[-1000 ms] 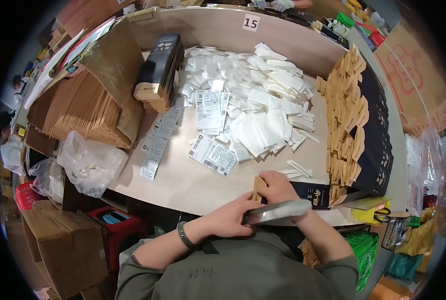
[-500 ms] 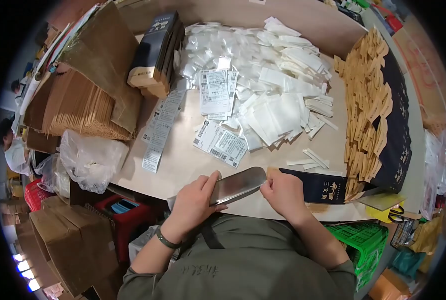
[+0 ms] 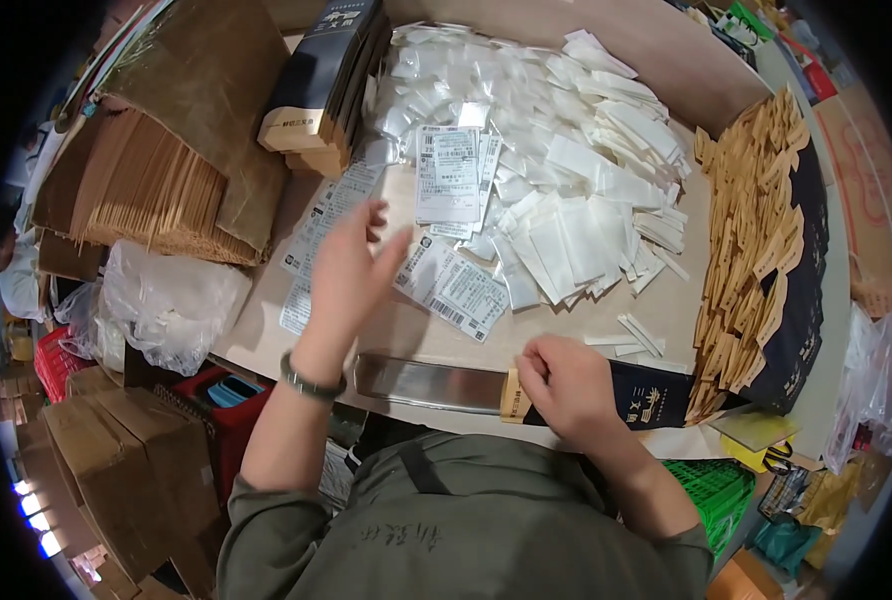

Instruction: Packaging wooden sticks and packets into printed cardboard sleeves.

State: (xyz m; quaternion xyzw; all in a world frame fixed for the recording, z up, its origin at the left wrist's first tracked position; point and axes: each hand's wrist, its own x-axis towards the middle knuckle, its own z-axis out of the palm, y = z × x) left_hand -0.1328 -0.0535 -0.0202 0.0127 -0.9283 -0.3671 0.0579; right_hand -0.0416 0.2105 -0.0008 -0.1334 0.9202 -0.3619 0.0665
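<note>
A long, shiny metal tray (image 3: 421,383) lies along the near edge of the table, its right end meeting the tan mouth of a dark paper sleeve (image 3: 656,393). Whether the tray reaches far inside, I cannot tell. My right hand (image 3: 574,388) is closed over that sleeve, fingers curled and thumb pressed in. Nothing is in my left hand (image 3: 348,270), raised over the table with its fingers apart. It hovers between a strip of printed labels (image 3: 298,305) and a loose label sheet (image 3: 456,285). Beyond lies a stack of printed slips (image 3: 451,180).
White and clear small packets (image 3: 566,150) heap across the table's middle. At right stand many tan-edged dark sleeves (image 3: 751,250); at back left, dark boxes (image 3: 321,85) are stacked. A carton of brown cardboard sheets (image 3: 156,190) and a plastic bag (image 3: 171,300) border the left side.
My left hand has let go of the metal tray and moved up and away. The tray now rests flat by the sleeve. My right hand has shifted slightly right and down.
</note>
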